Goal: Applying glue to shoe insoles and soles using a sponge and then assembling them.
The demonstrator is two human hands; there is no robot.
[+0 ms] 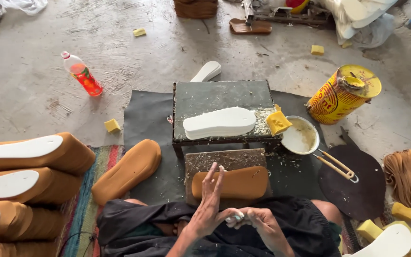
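Hands (pixel 234 216) near smooth tan foam sole (pixel 231 183)

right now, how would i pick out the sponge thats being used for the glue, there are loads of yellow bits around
Start at the low dark work table in the middle of the floor, with white foam soles stacked on it. At its right front corner, beside the round white bowl of glue, sits a yellow sponge block. Unlike the others scattered on the floor, it rests up on the table edge.
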